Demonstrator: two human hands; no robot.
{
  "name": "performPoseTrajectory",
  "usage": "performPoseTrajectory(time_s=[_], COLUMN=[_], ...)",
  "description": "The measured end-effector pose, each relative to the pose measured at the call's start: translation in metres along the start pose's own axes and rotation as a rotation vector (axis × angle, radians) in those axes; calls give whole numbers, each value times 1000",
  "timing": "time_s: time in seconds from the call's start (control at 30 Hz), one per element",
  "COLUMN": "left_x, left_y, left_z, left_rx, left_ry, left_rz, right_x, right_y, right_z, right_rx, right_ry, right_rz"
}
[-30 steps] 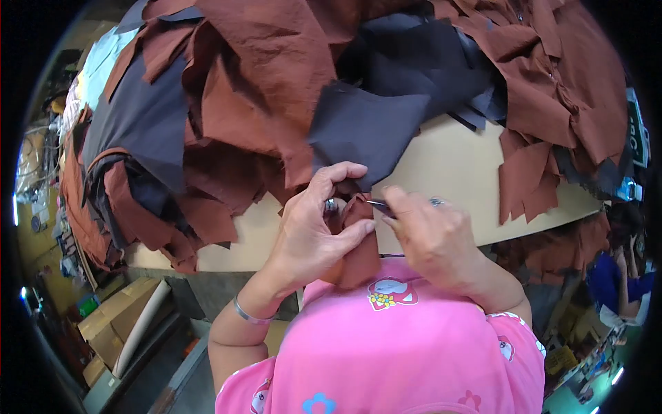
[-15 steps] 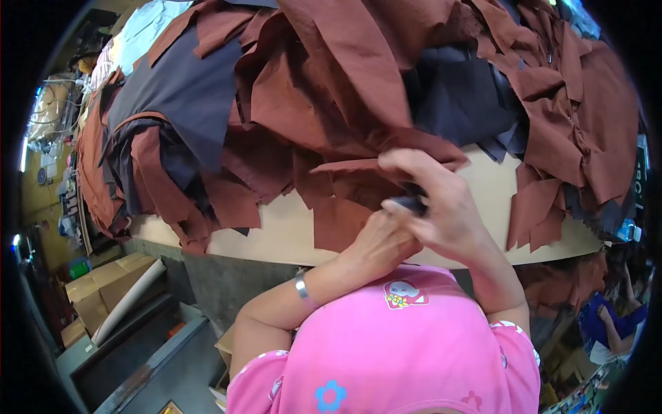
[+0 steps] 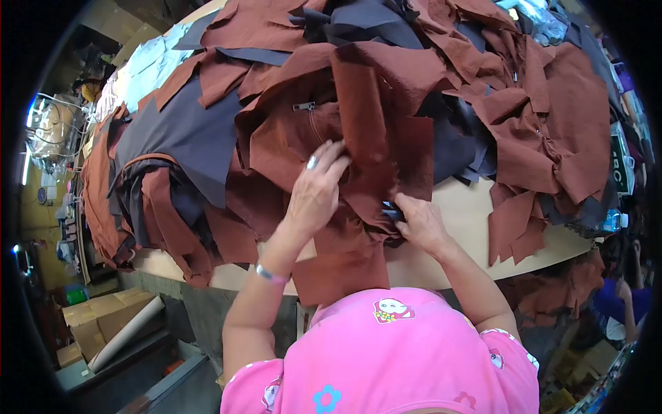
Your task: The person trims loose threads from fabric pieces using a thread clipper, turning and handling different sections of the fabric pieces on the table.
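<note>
A reddish-brown garment piece with a zipper lies in front of me, a strip of its cloth standing up in a fold. My left hand, with a ring on one finger, rests on this cloth beside the fold. Its fingers are stretched out and slightly blurred. At the garment's lower right edge, my right hand is closed around a small dark tool that looks like thread snips. The tool's tip is close to the brown cloth; I cannot tell whether it touches.
Brown and dark grey garments are heaped over the pale table. Light blue cloth lies at the far left. Cardboard boxes and a pale roll stand below left. Another person is at the right edge.
My hands, close together before, have moved apart: the left up and leftward onto the cloth, the right slightly down. The garment has been turned, and its zipper now shows.
</note>
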State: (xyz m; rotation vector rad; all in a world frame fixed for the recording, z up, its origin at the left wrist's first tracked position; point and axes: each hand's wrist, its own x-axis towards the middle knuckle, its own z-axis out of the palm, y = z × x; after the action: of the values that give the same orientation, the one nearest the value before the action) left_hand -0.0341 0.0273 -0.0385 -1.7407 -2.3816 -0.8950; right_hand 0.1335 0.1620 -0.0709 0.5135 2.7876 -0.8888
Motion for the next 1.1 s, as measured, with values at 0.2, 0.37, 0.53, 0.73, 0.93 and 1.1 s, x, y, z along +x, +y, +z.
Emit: performPoseTrajectory(time_s=[0.2,0.37,0.53,0.73,0.93,1.1], left_x=[40,45,41,57,39,48], left_y=[-51,-76,-108,9,70,106], left_z=[-5,8,24,-71,-142,-150], left_rx=[343,527,653,386,109,84], left_ry=[-64,-199,-253,-105,24,-118], left_rz=[127,241,418,428,293,428], right_x=[-37,-47,-6,5,-38,-17], right_y=[105,41,-25,-13,-27,-62], right_z=[-18,-65,-17,-14,-90,-94], right_rx=[1010,228,20,43,605,904], right_ry=[577,1152,460,304,246,236], right_rz=[521,-66,-202,-71,-444,-687])
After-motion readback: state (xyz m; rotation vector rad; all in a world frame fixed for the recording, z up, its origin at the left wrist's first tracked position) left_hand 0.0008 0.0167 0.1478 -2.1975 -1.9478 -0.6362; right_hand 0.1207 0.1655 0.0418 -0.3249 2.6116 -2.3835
